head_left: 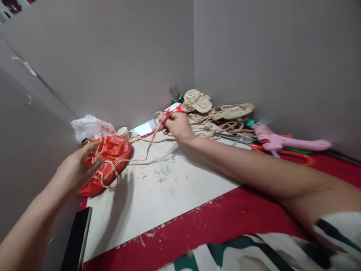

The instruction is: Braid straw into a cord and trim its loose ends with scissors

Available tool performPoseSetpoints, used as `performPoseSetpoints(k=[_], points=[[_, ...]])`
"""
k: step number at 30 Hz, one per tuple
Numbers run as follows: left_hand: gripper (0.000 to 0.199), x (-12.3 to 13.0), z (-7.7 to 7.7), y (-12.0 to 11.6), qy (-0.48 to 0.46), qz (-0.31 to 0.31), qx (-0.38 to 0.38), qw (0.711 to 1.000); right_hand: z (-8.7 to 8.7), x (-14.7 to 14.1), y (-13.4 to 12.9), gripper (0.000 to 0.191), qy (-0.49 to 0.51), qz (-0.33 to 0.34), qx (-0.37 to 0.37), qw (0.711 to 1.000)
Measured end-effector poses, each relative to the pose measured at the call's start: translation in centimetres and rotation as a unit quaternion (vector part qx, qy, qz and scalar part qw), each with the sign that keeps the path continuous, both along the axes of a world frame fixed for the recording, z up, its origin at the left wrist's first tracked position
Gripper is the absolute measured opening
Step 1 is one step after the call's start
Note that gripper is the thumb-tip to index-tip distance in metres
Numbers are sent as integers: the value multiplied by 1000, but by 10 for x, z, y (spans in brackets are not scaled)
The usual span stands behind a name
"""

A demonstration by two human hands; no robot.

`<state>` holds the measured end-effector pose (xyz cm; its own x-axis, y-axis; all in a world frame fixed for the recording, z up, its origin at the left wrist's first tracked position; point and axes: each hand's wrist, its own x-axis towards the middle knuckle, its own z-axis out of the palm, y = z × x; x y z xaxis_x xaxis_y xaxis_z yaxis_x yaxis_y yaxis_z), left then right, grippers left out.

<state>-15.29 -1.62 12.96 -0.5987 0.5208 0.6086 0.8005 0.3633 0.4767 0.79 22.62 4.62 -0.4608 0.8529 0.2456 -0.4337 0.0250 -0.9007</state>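
Observation:
My left hand [76, 163] is raised at the left, its thumb and fingers apart. Loops of pale jute twine [113, 167] hang around its fingertips, in front of a crumpled orange-red plastic bag [121, 148]. From there the twine runs slackly across the white board to my right hand [179, 128]. Those fingers are closed on the twine near the back corner. Against them shows a red looped thing [167, 116], perhaps a scissors handle, partly hidden by the fingers. Behind lie a flat oval coil of twine [197, 101] and a tangled bundle of twine [232, 111].
At the right are a pink glue gun [293, 143] and orange-handled scissors [299, 158]. A clear plastic bag [91, 126] and a small paper cup [123, 132] stand back left. A dark phone-like slab [76, 241] lies front left. Fibre scraps dot the white board [169, 203] and red cloth [225, 218].

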Motion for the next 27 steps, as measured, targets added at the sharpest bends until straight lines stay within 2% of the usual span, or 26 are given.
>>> performPoseSetpoints(k=[2,4,6,8,10,16,21,27], points=[[45,33,-19,14,-32,-113,-55,992,-5,2,-12,34,-17,14,14,1000],[48,61,-41,33,-120,-207,-22,971,-7,4,-23,36,-32,33,24,999],[57,79,-64,52,-268,-239,36,933,-9,8,-31,36,-37,59,32,997],[54,87,-83,67,-318,-255,44,912,-11,13,-36,36,-29,93,41,994],[47,88,-95,76,-359,-271,44,892,-13,18,-37,35,-12,111,61,992],[29,92,-110,71,-461,-275,53,842,-27,21,-31,30,-9,137,127,982],[29,107,-123,54,-523,-248,46,814,-38,22,-37,31,-35,164,168,971],[31,124,-120,32,-582,-212,49,783,-33,29,-53,34,-33,195,222,955]])
